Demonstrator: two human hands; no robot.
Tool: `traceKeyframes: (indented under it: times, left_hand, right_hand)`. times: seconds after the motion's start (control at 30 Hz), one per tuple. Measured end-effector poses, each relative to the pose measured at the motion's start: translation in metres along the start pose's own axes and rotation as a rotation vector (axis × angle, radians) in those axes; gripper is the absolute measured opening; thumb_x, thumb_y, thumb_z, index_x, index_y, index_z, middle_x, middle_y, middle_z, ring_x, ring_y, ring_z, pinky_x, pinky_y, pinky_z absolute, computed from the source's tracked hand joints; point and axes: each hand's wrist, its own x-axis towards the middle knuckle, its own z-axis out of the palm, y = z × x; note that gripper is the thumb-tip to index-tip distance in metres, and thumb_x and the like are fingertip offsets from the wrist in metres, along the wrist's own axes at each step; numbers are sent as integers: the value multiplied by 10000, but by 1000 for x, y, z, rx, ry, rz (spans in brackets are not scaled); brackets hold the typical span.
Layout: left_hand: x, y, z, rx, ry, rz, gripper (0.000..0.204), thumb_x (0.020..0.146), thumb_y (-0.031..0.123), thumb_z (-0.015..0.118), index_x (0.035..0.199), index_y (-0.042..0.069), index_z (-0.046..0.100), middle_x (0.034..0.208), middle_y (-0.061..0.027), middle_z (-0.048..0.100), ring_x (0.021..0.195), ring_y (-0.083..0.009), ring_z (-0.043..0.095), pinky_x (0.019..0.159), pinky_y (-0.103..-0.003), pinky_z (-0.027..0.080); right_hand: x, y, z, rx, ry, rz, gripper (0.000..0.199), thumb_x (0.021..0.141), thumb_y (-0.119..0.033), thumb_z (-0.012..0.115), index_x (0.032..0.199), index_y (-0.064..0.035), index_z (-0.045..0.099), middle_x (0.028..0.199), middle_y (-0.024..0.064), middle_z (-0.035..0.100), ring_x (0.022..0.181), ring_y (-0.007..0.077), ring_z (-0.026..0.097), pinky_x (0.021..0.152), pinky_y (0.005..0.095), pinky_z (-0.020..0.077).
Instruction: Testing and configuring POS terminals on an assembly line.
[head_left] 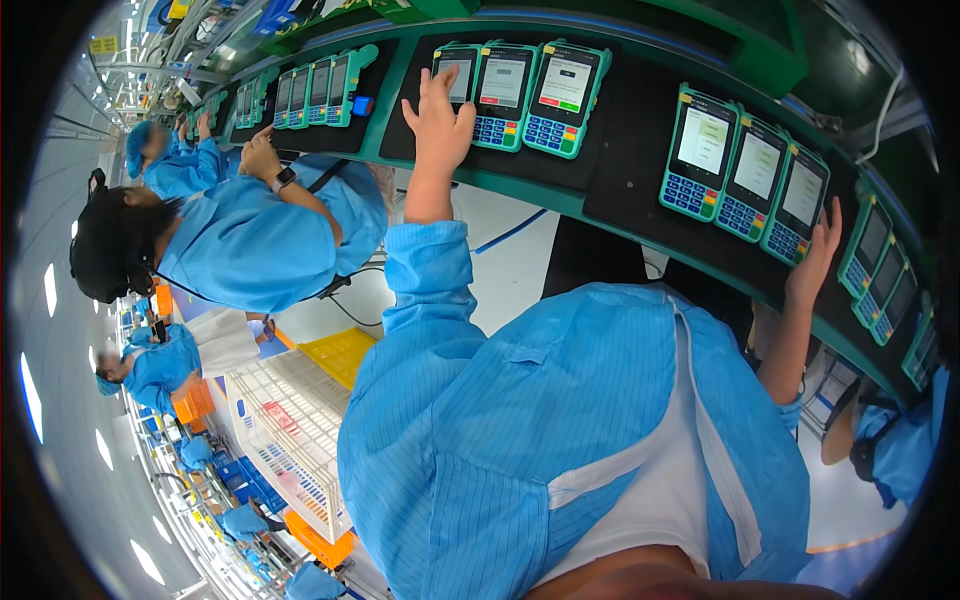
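Three teal card payment terminals with lit screens and coloured keypads lie side by side on a black mat. My left hand (440, 130) is over the leftmost terminal (461, 58), fingers spread, hiding most of its keypad. To its right are the middle terminal (503, 80) and the right-hand terminal (566, 95). Farther right is another row of three: one terminal (700, 150), a second terminal (754, 178) and a third terminal (798, 205). My right hand (818, 255) is at the right edge of that third one, fingers stretched out and holding nothing; whether it touches is unclear.
The green-edged bench (400, 120) carries more terminals (318, 88) at left and several dark-screened terminals (880, 275) at right. A co-worker in blue (250, 235) sits close on my left. Behind are a white crate (290, 400) and a yellow crate (338, 355). Another person (900, 440) is at right.
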Motion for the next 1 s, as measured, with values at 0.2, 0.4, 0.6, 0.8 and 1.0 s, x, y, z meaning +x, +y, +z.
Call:
traceKeyframes:
  times: [0.2,0.4,0.6,0.8,1.0]
  left_hand:
    - [-5,5,-1,-54,195,-44,511,821,148,489,1322,66,427,1387,-93,528,1436,-336,250,1115,-627,18]
    - [-18,26,-2,-70,250,68,509,792,93,502,1298,62,461,1332,-78,572,1417,-326,290,1112,-623,37]
    - [-42,77,10,-99,-6,400,484,749,66,523,1233,68,494,1307,-51,596,1389,-314,353,1131,-573,44]
    - [-45,95,29,-89,-31,334,515,721,51,550,1232,82,497,1270,-42,619,1384,-329,354,1123,-593,48]
    - [-53,86,28,-156,100,272,453,737,53,535,1189,63,501,1267,-42,626,1374,-326,367,1115,-605,55]
  right_hand:
    - [1,2,0,-8,-2,-24,527,987,-209,395,1488,-78,294,1453,265,375,1314,289,422,1104,365,296]
    - [0,0,0,5,-7,-11,525,989,-210,400,1487,-79,300,1463,261,361,1319,288,413,1107,366,290]
    - [0,-1,0,26,-14,6,529,990,-216,411,1489,-80,297,1467,261,353,1324,287,406,1109,366,287]
    - [0,2,-2,50,-6,17,536,989,-246,442,1486,-98,306,1455,237,389,1305,278,431,1092,359,299]
    - [0,3,-2,38,-4,12,533,986,-237,436,1485,-99,309,1456,243,383,1306,277,430,1085,356,305]
